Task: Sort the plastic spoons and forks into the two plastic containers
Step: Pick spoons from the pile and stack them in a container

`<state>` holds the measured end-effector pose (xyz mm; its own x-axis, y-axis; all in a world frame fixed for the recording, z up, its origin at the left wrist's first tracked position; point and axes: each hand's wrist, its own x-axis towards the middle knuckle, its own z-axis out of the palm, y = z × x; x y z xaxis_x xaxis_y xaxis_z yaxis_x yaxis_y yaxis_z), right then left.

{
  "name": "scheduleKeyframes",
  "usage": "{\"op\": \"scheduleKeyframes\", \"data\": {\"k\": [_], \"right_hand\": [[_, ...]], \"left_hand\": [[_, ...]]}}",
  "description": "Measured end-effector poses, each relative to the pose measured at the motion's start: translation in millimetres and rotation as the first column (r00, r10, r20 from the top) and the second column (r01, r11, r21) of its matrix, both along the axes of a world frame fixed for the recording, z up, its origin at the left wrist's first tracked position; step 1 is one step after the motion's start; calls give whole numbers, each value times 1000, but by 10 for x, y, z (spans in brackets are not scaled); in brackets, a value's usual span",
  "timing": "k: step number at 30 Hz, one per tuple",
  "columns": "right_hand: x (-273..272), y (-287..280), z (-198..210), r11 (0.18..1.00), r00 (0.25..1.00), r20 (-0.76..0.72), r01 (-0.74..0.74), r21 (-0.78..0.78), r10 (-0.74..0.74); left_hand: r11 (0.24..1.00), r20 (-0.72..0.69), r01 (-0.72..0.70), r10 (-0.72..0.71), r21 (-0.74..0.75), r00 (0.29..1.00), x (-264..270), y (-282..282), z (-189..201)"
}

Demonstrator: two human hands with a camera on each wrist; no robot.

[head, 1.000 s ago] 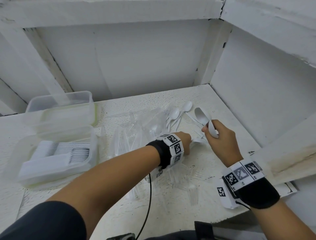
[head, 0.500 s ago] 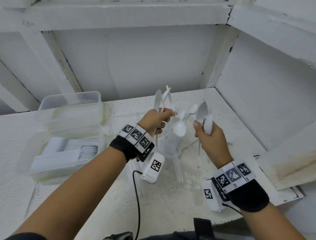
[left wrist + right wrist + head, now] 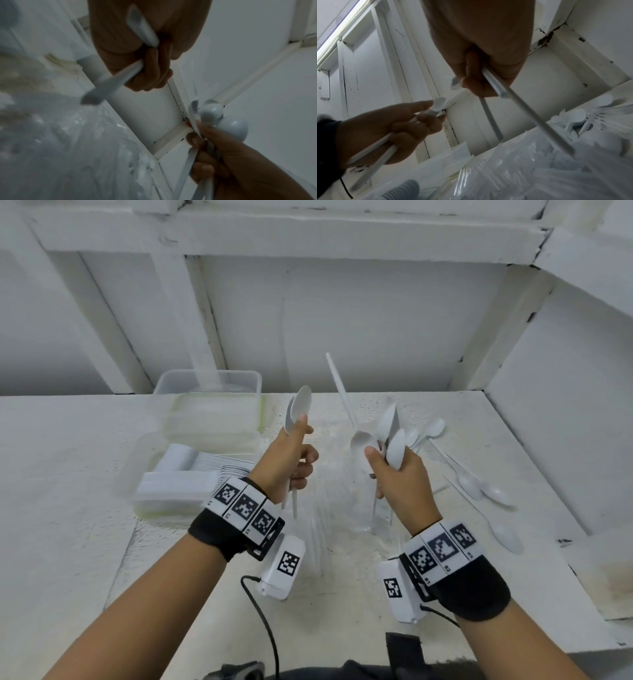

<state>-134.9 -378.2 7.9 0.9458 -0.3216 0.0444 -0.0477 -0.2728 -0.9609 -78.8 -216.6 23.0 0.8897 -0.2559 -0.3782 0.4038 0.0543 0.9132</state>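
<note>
Now left hand (image 3: pixel 291 460) grips two spoons (image 3: pixel 298 409); right hand (image 3: pixel 399 477) grips four spoons (image 3: pixel 388 422).

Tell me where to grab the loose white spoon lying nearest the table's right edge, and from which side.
Take the spoon by its thin handle, coming down from above with a thumb and finger pinch. It lies flat and apart from the other spoons, handle running up and left from the bowl. The bowl is curved and would probably slip in the grip; the straight handle offers two parallel edges.

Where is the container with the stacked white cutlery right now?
In the head view, the container sits on the table's left side, just left of the left hand.
</note>
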Motion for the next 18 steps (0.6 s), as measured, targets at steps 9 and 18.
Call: {"op": "scheduleKeyframes", "data": {"k": [9, 18], "right_hand": [[171, 66, 93, 602, 773, 90, -410, -685, 628], [235, 209, -36, 620, 765, 74, -457, -638, 640]], "left_hand": [[952, 21, 282, -287, 122, 958, -181, 532, -90], [840, -277, 538, -534, -67, 799, -328, 649, -144]]}}
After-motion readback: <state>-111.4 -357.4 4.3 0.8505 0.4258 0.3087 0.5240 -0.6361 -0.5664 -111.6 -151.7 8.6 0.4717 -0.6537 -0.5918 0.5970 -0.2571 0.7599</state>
